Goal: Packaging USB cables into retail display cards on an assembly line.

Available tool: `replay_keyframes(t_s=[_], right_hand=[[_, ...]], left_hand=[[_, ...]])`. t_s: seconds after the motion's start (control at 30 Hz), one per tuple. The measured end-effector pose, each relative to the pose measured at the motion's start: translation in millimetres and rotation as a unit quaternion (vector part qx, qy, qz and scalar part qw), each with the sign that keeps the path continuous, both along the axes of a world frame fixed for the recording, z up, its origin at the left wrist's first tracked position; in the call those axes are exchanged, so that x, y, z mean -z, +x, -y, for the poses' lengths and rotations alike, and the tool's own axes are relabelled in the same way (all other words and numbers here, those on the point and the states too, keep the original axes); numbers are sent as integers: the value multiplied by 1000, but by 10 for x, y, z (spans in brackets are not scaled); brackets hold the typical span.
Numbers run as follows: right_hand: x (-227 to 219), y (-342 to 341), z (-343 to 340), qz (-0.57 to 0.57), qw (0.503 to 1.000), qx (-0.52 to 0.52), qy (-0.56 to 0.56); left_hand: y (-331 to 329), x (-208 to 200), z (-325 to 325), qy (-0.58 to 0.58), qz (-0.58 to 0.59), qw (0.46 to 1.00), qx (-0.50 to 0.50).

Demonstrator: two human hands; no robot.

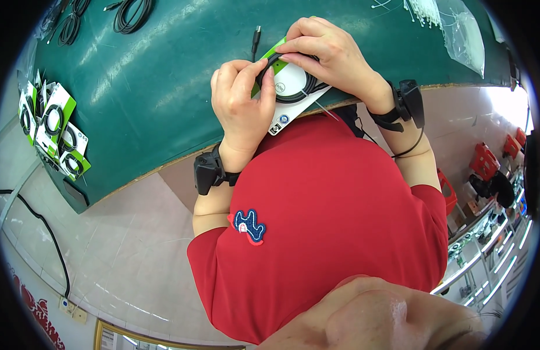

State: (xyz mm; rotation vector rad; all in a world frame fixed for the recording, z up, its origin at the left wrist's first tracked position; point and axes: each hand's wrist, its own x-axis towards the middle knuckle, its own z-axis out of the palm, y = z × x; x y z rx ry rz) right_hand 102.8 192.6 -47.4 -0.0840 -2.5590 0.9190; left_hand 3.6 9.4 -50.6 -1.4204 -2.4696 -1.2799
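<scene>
A coiled black cable [309,83] lies against a white and green card [305,106] at the table's near edge. Pinched at the coil's left side, the cable is between the thumb and fingers of my left hand [242,96]. My right hand [331,55] closes on the coil's upper part, its thumb and fingertips near the card's green end. A thin pale cable tie [320,104] sticks out from the coil's lower right. The cable's plug [256,39] points away from me on the table, just beyond my left fingers.
Carded cables [53,125] are piled at the table's left end. Loose coiled cables [132,14] lie at the far left. A clear plastic bag [465,44] and white cable ties [424,13] are at the far right. The green table's [165,105] near edge runs before my body.
</scene>
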Motion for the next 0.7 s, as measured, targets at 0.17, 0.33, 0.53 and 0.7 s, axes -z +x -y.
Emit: replay_keyframes(t_s=[0.17,0.33,0.53,0.7], right_hand=[[-13,25,11,-5,1000,-2,-23],[-158,202,-3,91,987,18,-133],[-130,260,-14,19,992,-11,-121],[-142,319,-164,-6,984,-176,-24]], left_hand=[[-7,-22,-6,-3,-24,1000,-4],[-1,-38,-4,7,-23,1000,-9],[21,-176,92,36,-2,989,143],[-46,-113,151,4,-12,978,210]])
